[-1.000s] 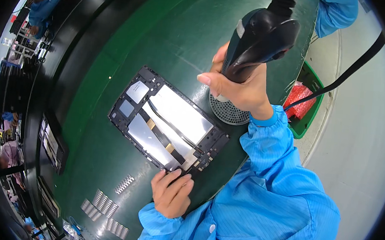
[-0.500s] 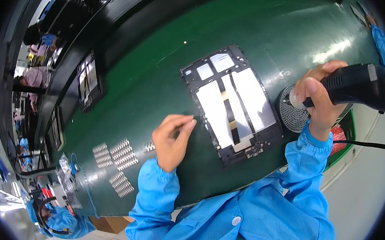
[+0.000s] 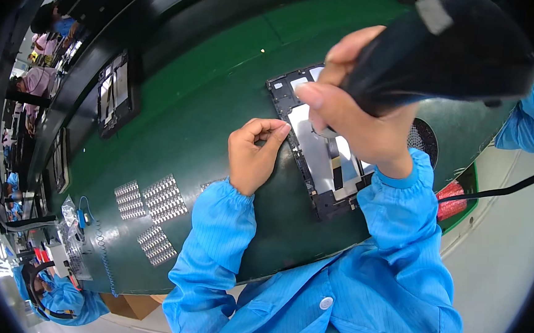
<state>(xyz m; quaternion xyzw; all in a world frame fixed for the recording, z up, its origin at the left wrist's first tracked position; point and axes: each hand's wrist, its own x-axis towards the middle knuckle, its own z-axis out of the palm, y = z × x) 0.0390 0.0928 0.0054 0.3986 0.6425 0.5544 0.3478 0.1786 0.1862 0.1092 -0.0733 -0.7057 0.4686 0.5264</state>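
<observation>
A tablet-like device (image 3: 311,154), its inside showing white panels and dark flat cables, lies on the green table. My right hand (image 3: 369,127) is wrapped round a black corded electric screwdriver (image 3: 435,61), held over the device; its tip and much of the device's upper right are hidden. At the device's left edge my left hand (image 3: 254,156) has thumb and forefinger pinched together. Whatever those fingers hold, if anything, is too small to make out. Behind my right wrist shows a round perforated dish (image 3: 427,140).
Small metal parts (image 3: 164,199) lie in rows at left. A similar device (image 3: 116,94) rests on the black ledge, near a blue coiled cord (image 3: 101,248). Right, a green bin (image 3: 473,187) holds a red bag (image 3: 452,201); another person's blue sleeve (image 3: 523,129) is beyond.
My right hand has brought the screwdriver left from the perforated dish to above the device. My left hand has moved up and right to the device's edge, still pinched.
</observation>
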